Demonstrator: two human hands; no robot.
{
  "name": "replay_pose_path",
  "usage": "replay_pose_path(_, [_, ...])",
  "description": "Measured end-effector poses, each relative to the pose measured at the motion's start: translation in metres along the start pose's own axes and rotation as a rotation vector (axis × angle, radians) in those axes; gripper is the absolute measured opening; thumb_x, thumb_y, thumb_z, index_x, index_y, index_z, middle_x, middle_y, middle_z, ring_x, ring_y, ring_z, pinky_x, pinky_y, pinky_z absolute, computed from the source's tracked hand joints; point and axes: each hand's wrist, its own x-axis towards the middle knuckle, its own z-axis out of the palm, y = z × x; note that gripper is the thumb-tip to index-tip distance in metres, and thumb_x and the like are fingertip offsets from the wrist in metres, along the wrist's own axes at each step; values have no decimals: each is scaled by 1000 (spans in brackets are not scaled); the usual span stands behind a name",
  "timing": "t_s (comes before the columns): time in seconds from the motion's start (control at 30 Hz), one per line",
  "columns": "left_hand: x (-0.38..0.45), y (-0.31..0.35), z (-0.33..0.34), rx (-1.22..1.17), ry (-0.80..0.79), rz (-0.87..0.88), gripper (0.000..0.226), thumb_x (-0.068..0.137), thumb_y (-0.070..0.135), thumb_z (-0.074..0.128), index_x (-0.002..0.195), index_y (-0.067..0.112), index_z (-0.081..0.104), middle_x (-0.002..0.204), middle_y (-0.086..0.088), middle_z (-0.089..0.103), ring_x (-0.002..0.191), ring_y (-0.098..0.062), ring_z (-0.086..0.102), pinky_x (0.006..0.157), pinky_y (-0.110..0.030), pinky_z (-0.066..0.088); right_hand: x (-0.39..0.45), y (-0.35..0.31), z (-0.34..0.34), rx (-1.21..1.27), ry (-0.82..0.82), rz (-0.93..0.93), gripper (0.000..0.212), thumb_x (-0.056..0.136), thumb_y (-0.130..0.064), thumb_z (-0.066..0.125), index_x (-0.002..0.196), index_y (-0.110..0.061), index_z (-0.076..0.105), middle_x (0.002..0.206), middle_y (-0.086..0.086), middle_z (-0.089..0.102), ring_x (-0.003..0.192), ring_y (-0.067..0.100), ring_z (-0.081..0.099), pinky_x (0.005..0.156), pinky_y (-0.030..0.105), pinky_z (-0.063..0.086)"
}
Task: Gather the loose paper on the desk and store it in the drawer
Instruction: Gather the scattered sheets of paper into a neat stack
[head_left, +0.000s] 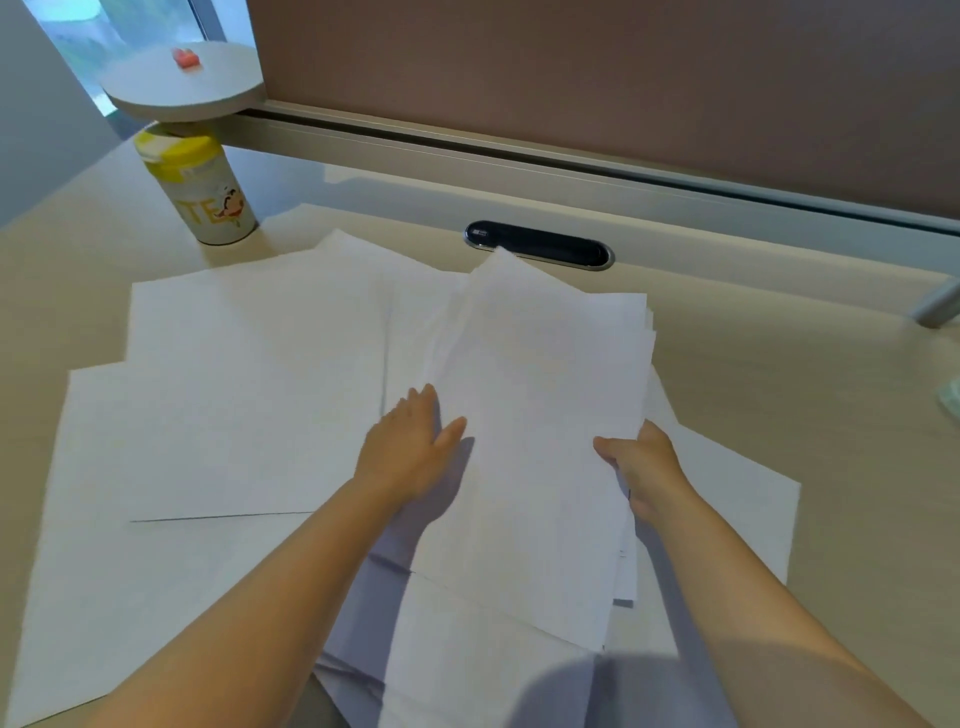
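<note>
Several loose white paper sheets lie spread over the beige desk, overlapping one another. A gathered stack of paper is lifted at an angle above them, slightly right of centre. My right hand grips the stack's right edge, thumb on top. My left hand lies flat with fingers apart on the sheets just left of the stack, its fingertips at the stack's left edge. No drawer is in view.
A yellow-lidded canister stands at the back left under a round white shelf carrying a small red object. A black cable grommet sits behind the papers. A brown partition closes off the desk's far side.
</note>
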Motion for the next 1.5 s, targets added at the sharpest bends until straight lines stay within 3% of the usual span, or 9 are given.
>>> replay_pose_path(0.2, [20, -35, -27, -172, 298, -113, 51, 90, 27, 49, 136, 7, 40, 141, -14, 46, 129, -31, 43, 103, -39, 35, 9, -9, 22, -37, 66, -30, 47, 85, 11, 45, 130, 0, 40, 134, 16, 49, 119, 32, 48, 100, 33, 36])
replay_pose_path(0.43, [36, -55, -30, 68, 33, -402, 87, 77, 48, 56, 144, 10, 17, 156, -14, 12, 145, -36, 7, 114, -54, 18, 5, -22, 29, -217, 135, -97, 43, 85, 11, 41, 127, 2, 44, 129, 18, 53, 93, 21, 45, 82, 27, 35])
replay_pose_path(0.67, [39, -54, -40, 242, 173, -337, 37, 86, 23, 49, 118, 6, 45, 124, -11, 44, 115, -30, 45, 79, -35, 35, 3, -31, 38, -220, 133, -131, 42, 86, 12, 41, 126, 1, 45, 129, 18, 54, 99, 26, 50, 84, 26, 36])
replay_pose_path(0.8, [37, -53, -44, 369, 138, -261, 27, 91, 15, 41, 114, 6, 51, 120, -10, 49, 112, -28, 49, 81, -33, 38, 4, -36, 45, -196, 90, -138, 43, 86, 12, 41, 127, 1, 44, 130, 18, 53, 99, 24, 49, 85, 25, 36])
replay_pose_path(1.03, [44, -69, -72, -469, 340, -102, 33, 90, 5, 37, 58, 14, 34, 61, -1, 37, 58, -16, 36, 52, -25, 27, 5, -40, 53, -239, 31, -142, 43, 88, 10, 40, 130, 0, 41, 123, 10, 53, 107, 25, 50, 79, 19, 35])
replay_pose_path(1.2, [28, -45, -74, -759, -15, 109, 22, 91, 16, 48, 70, 16, 52, 75, 3, 56, 73, -11, 52, 65, -19, 37, 9, -45, 87, -166, -112, -122, 39, 90, 4, 37, 128, -4, 43, 123, 8, 52, 102, 20, 48, 87, 24, 37])
replay_pose_path(1.3, [34, -67, -76, -638, 270, -36, 24, 92, 22, 49, 108, 9, 59, 106, -4, 62, 104, -20, 55, 81, -22, 40, 13, -44, 94, -78, -96, -72, 21, 91, -5, 40, 109, -11, 49, 101, 0, 51, 91, 16, 48, 89, 23, 29])
replay_pose_path(1.37, [39, -101, -76, -305, 417, -257, 47, 92, 31, 47, 133, 9, 44, 140, -12, 46, 131, -31, 39, 107, -36, 30, 16, -43, 94, -36, -67, -68, 16, 91, -8, 43, 106, -13, 47, 95, -3, 47, 89, 11, 46, 96, 23, 26])
replay_pose_path(1.5, [37, -135, -65, -40, 97, -499, 69, 91, 54, 26, 149, 24, 5, 160, -9, -2, 145, -39, -6, 117, -53, 0, 16, -44, 102, -45, -85, -65, 52, 93, -11, 44, 141, -6, 24, 125, -1, 37, 118, 16, 41, 108, 29, 26])
